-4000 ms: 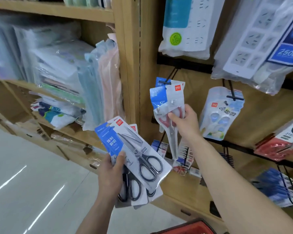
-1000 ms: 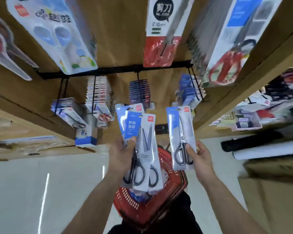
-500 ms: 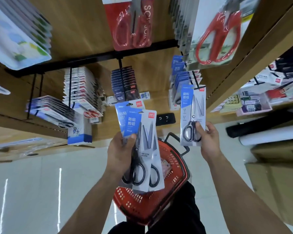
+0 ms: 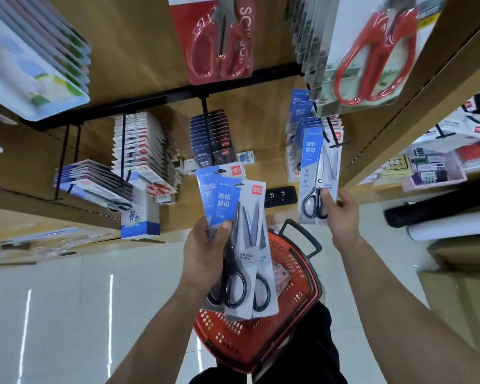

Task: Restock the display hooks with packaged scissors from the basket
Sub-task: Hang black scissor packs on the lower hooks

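My left hand (image 4: 205, 253) grips a fanned stack of packaged black-handled scissors (image 4: 243, 245) with blue and white cards, held over the red basket (image 4: 297, 306). My right hand (image 4: 341, 214) pinches the lower end of a single scissors pack (image 4: 317, 173), raised to the rightmost lower display hook (image 4: 333, 139). The pack's top overlaps the tip of that hook, where matching blue packs (image 4: 302, 117) hang behind it. Whether the hole is on the hook is unclear.
A black rail (image 4: 161, 97) carries more hooks with stacked scissors packs (image 4: 147, 151) and dark blue packs (image 4: 212, 137). Red-handled scissors (image 4: 222, 40) hang above. A wooden upright (image 4: 416, 101) stands right of the hook. The floor below is pale tile.
My right hand has lifted its single pack up and right, from beside the left stack to the rightmost hook. The left hand kept its stack over the basket. The view tilted closer to the shelf.
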`<state>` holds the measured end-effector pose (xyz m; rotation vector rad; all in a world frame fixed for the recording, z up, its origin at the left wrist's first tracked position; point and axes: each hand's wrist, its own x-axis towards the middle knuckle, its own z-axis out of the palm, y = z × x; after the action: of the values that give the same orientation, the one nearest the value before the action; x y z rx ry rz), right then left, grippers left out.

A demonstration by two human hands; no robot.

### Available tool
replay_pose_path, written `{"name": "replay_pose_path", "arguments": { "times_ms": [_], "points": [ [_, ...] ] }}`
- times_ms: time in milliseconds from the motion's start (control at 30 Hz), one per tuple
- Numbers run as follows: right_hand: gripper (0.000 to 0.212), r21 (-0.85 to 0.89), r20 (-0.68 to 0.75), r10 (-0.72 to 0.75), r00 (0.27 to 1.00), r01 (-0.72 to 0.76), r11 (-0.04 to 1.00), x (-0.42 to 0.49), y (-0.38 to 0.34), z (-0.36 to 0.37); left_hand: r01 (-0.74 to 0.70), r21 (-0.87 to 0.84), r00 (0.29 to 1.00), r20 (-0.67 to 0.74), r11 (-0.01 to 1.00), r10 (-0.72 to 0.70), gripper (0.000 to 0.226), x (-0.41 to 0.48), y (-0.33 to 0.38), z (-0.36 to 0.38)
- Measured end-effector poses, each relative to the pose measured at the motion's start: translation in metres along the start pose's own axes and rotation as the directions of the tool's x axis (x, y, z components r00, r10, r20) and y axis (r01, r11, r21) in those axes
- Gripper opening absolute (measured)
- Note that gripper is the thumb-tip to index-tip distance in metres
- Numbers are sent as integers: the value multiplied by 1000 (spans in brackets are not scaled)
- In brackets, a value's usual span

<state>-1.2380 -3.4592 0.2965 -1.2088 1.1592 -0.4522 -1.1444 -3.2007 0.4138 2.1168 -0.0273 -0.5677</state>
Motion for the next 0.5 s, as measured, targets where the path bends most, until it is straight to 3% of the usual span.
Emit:
{"name": "replay_pose_path", "arguments": {
  "times_ms": [100,200,233,300,367,433,500],
  "points": [
    [34,-163,-33,25,999,-30,986,13,-2,14,-7,15,1000,-6,1000,7,21,1,-1,0],
    [74,-354,-59,81,995,-97,930,15,-5,19,-12,-5,1000,-11,1000,12,18,2,-2,0],
    [72,-356,-58,92,994,-107,929,6,-9,20,-14,-15,1000,-7,1000,14,18,2,-3,-1],
    [33,-245,26,67,997,-59,968,-30,-28,24,-14,-29,1000,-1,999,14,18,2,-4,-1],
    [8,-129,237,82,968,-52,990,-76,-42,31,-10,-47,1000,-11,999,10,19,2,-6,-1],
    [15,-132,441,65,895,-7,991,-122,-54,39,-12,-66,1000,-22,998,11,21,1,-7,-2],
    [29,-177,505,22,863,79,981,-152,-53,50,-15,-102,1000,-20,995,13,20,1,-10,-6]
  ]
}}
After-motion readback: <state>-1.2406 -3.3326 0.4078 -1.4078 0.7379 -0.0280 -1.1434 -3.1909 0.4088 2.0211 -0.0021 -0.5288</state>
